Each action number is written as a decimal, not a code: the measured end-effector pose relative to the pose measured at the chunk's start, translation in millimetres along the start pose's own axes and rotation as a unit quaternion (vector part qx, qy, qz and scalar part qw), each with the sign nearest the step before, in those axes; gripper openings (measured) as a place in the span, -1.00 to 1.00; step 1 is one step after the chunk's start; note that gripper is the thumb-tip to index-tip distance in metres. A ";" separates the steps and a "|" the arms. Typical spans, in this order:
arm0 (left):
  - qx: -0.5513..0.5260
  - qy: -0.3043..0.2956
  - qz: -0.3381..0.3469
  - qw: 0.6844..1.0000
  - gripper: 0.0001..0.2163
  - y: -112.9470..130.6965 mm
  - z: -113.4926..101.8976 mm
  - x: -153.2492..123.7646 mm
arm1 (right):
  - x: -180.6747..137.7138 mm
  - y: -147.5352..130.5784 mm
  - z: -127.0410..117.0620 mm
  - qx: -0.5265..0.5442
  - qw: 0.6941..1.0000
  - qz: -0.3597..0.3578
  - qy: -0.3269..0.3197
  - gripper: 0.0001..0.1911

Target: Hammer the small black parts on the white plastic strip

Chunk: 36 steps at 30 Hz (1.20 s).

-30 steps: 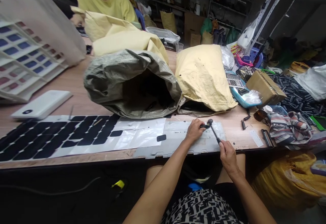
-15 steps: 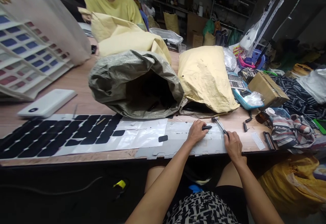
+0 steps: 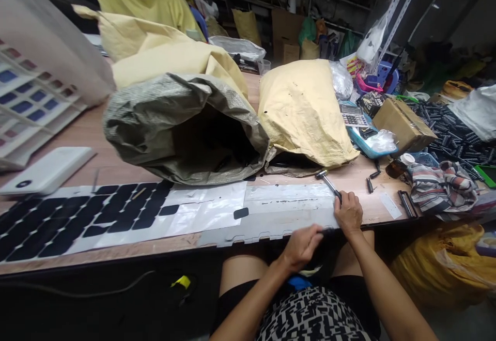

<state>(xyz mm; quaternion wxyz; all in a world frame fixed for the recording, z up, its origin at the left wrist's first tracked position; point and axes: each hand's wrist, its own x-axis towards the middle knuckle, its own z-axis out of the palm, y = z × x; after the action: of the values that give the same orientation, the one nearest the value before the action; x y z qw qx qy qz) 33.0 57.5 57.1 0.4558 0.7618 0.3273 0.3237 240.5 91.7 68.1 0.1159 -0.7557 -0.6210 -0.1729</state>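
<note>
Left hand (image 3: 304,245): closed in the lower centre of the frame around a small dark piece (image 3: 326,231), one end poking out rightward; blur hides what it is. The tight curl probably keeps so slim an item from slipping.
Right hand (image 3: 350,211): wrapped round the dark grip of a hammer (image 3: 328,183), right of centre. Holding it by the grip leaves the metal head free, pointing to the upper left; whether the head touches the surface is unclear.
Plastic sheet (image 3: 279,217): flat on the tabletop (image 3: 358,181) at lower centre, near both hands, likely shielding the surface from knocks.
Grey sack (image 3: 147,124): on its side left of centre, mouth gaping toward the person, perhaps for easy reach; dark pieces show dimly inside.
Cream sack (image 3: 302,103): just beside it, slumped, its opening also facing the near edge.
Loose black parts (image 3: 370,185): right of the hammer, seemingly set aside from the working spot.
</note>
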 end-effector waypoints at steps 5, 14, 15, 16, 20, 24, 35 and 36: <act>0.053 -0.130 -0.119 0.983 -0.65 -28.3 47.2 -44.0 | 0.0 -0.9 -1.1 0.004 1.000 -0.001 -0.005 -0.77; 0.150 -0.203 -0.327 0.911 -0.59 -90.1 64.0 -50.9 | -1.5 0.6 2.8 0.007 1.000 -0.002 0.002 -0.74; 0.155 -0.209 -0.315 0.913 -0.63 -85.6 62.3 -50.9 | -1.2 0.7 2.8 0.006 1.000 -0.003 0.003 -0.74; 0.158 -0.218 -0.295 0.917 -0.67 -78.2 59.0 -49.8 | -0.9 0.9 2.7 0.005 1.000 -0.004 0.005 -0.73; 0.104 -0.290 -0.169 0.936 -0.75 -27.4 22.0 -30.1 | 1.0 2.1 2.3 0.001 1.000 -0.014 0.016 -0.73; -0.060 -0.261 -0.088 0.959 -0.70 10.9 -55.3 10.4 | 2.6 3.7 3.6 -0.004 1.000 -0.021 0.020 -0.73; 0.248 0.426 -0.402 0.772 -0.70 -100.7 -241.7 88.1 | 3.2 0.9 2.7 -0.005 1.000 -0.020 0.021 -0.73; 0.235 0.416 -0.426 0.768 -0.70 -109.4 -244.3 88.1 | 2.9 0.4 2.4 -0.004 1.000 -0.019 0.019 -0.73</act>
<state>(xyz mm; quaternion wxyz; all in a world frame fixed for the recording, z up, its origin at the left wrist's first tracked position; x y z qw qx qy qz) -131.9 285.8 66.7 0.1728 0.4182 0.8415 0.2951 241.7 95.1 67.0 0.1211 -0.7410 -0.6320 -0.1919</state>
